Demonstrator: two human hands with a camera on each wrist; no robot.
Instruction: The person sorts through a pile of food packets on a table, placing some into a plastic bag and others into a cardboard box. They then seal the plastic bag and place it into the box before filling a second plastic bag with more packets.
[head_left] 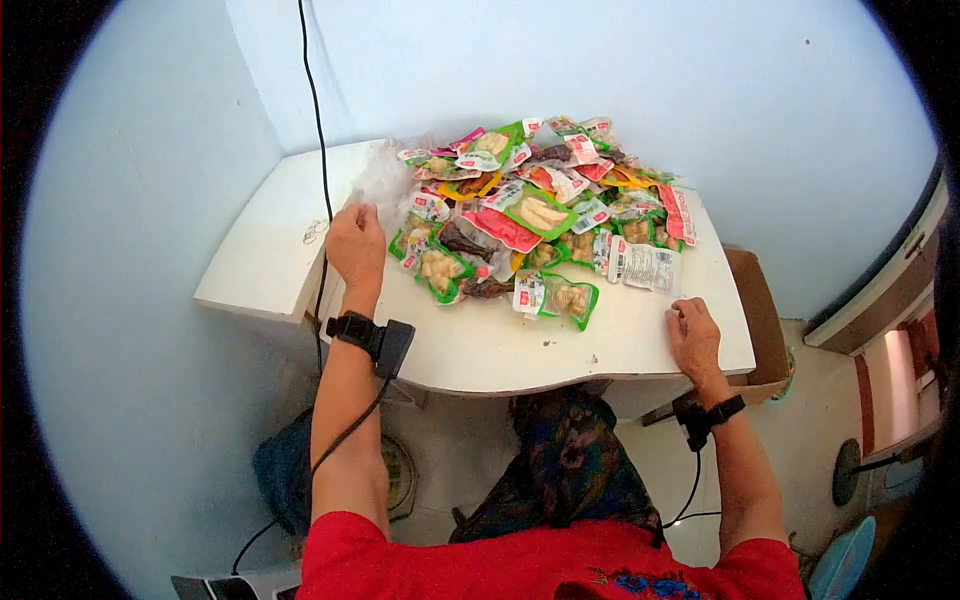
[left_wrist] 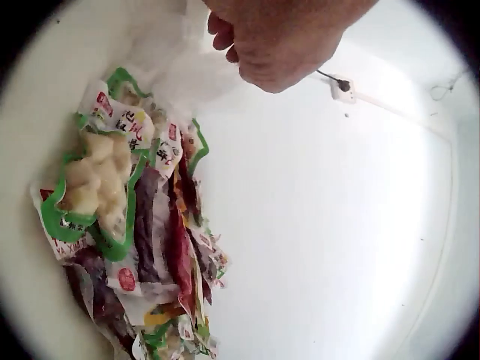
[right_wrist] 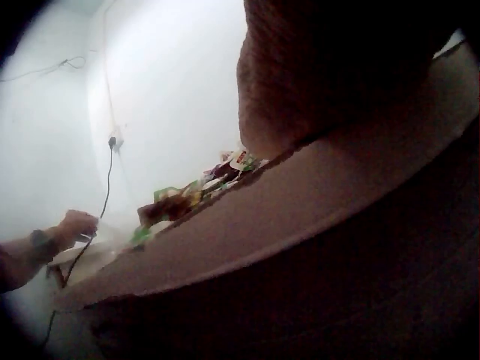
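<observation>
My left hand [head_left: 357, 245] is at the left of the white table [head_left: 470, 355], its fingers curled at the edge of crumpled clear plastic [head_left: 385, 182]. In the left wrist view the left hand [left_wrist: 281, 41] holds this filmy plastic [left_wrist: 176, 64] above the packets. Beside it lies a heap of sealed food packets, among them a green-edged one [head_left: 541, 212] with pale pieces and a red one [head_left: 500, 228]. My right hand [head_left: 693, 340] rests on the table's right front edge, fingers loosely bent and holding nothing, near a white printed packet [head_left: 646, 268].
A black cable [head_left: 318, 120] hangs down past the left hand, over the table's left part. Walls stand behind and to the left. A cardboard box [head_left: 757, 320] is on the floor to the right of the table. A wall socket [left_wrist: 343, 91] shows in the left wrist view.
</observation>
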